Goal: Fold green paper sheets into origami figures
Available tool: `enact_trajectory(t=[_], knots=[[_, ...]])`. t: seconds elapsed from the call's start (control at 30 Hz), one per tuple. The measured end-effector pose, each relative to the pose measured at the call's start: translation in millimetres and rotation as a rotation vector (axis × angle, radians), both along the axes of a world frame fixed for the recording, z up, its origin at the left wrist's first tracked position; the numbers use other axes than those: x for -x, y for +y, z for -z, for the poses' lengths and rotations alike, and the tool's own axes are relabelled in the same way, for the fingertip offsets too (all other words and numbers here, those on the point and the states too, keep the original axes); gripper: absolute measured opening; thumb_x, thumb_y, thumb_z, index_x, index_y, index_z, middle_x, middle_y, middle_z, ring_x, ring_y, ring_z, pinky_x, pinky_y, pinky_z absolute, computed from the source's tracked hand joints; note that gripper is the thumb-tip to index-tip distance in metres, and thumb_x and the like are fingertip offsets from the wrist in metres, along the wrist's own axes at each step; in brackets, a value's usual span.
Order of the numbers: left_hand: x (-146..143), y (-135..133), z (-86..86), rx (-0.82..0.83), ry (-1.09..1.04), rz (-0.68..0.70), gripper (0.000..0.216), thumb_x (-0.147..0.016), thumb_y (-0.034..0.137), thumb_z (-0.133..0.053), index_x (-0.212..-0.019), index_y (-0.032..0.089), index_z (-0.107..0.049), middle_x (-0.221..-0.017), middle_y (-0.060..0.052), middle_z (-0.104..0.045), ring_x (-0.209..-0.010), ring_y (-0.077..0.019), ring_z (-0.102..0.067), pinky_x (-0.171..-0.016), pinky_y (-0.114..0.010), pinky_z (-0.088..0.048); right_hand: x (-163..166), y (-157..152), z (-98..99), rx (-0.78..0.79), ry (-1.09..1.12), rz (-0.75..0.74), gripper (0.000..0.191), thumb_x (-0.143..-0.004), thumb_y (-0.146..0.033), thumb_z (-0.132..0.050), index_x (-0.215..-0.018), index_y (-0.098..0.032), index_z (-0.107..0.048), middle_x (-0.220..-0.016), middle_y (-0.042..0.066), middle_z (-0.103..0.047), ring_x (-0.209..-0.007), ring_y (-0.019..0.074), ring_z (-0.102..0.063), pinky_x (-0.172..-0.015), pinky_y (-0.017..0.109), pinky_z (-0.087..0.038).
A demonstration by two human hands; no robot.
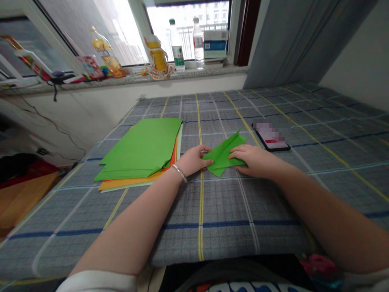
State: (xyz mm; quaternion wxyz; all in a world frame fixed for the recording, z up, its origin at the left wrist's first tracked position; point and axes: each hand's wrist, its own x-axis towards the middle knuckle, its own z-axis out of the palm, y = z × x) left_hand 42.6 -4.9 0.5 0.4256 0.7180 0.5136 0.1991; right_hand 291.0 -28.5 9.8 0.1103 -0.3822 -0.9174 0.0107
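Observation:
A folded piece of green paper (223, 154) with pointed corners lies on the checked cloth between my two hands. My left hand (196, 158), with a silver bangle at its wrist, pinches the paper's left corner between thumb and fingers. From the other side, my right hand (247, 159) grips the paper's right part, fingers on top and the thumb at its lower edge. To the left lies a stack of coloured paper (146, 142), green sheets uppermost, with orange and pale sheets showing below.
A phone (272, 138) lies on the checked cloth (225, 239) beyond my right hand. Along the windowsill (194, 74) stand a yellow-labelled bottle (106, 52), a yellow cup (157, 54), two clear bottles (177, 46) and some boxes (215, 44). A grey curtain (291, 40) hangs at the right.

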Motion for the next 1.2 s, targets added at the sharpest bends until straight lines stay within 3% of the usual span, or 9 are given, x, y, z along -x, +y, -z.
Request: enact_trajectory(t=[0.2, 0.43, 0.67, 0.87, 1.2], knots=[[0.9, -0.7, -3.5, 0.040, -0.003, 0.018, 0.024, -0.082, 0.022, -0.065, -0.104, 0.015, -0.061, -0.065, 0.002, -0.064, -0.054, -0.0103, -0.061, -0.051, -0.019, -0.046, 12.9, -0.8, 8.8, 0.009, 0.018, -0.072, 0.032, -0.085, -0.024, -0.065, -0.117, -0.019, -0.067, -0.127, 0.011, -0.064, -0.114, 0.0278, -0.060, -0.098, 0.043, -0.048], [-7.8, -3.6, -1.2, 0.113, -0.115, -0.051, 0.021, -0.081, 0.013, -0.061, -0.102, 0.014, -0.061, -0.068, 0.002, -0.063, -0.056, -0.0101, -0.060, -0.057, -0.022, -0.051, 18.2, 0.9, 12.3, -0.034, 0.020, -0.153, 0.028, -0.088, -0.027, -0.062, -0.115, -0.021, -0.069, -0.118, 0.008, -0.068, -0.109, 0.0256, -0.062, -0.095, 0.041, -0.049], [-7.2, -6.6, -3.0, 0.058, -0.066, 0.098, 0.032, -0.078, 0.014, -0.062, -0.110, 0.014, -0.057, -0.070, 0.004, -0.063, -0.055, -0.0090, -0.055, -0.054, -0.020, -0.044, 26.3, -9.9, 6.2, -0.105, -0.045, -0.187, 0.026, -0.085, -0.018, -0.059, -0.108, -0.018, -0.070, -0.114, 0.008, -0.069, -0.102, 0.0241, -0.062, -0.090, 0.037, -0.048], [-2.0, -6.5, -2.7, -0.103, 0.124, 0.173, 0.034, -0.075, 0.020, -0.066, -0.108, 0.017, -0.059, -0.072, 0.003, -0.065, -0.059, -0.0113, -0.058, -0.056, -0.022, -0.042, 33.6, -13.0, 6.1, -0.104, -0.017, -0.102, 0.020, -0.091, -0.029, -0.055, -0.095, -0.019, -0.072, -0.099, 0.007, -0.070, -0.092, 0.0222, -0.062, -0.079, 0.034, -0.046], [-0.9, -8.8, -8.4, -0.102, 0.181, 0.200, 0.026, -0.079, 0.029, -0.061, -0.102, 0.017, -0.062, -0.069, 0.001, -0.065, -0.057, -0.0131, -0.059, -0.054, -0.023, -0.041, 40.4, -4.7, 17.5, -0.002, 0.132, 0.042, 0.016, -0.090, -0.029, -0.057, -0.080, -0.020, -0.066, -0.087, 0.004, -0.064, -0.082, 0.0174, -0.058, -0.069, 0.028, -0.039]])
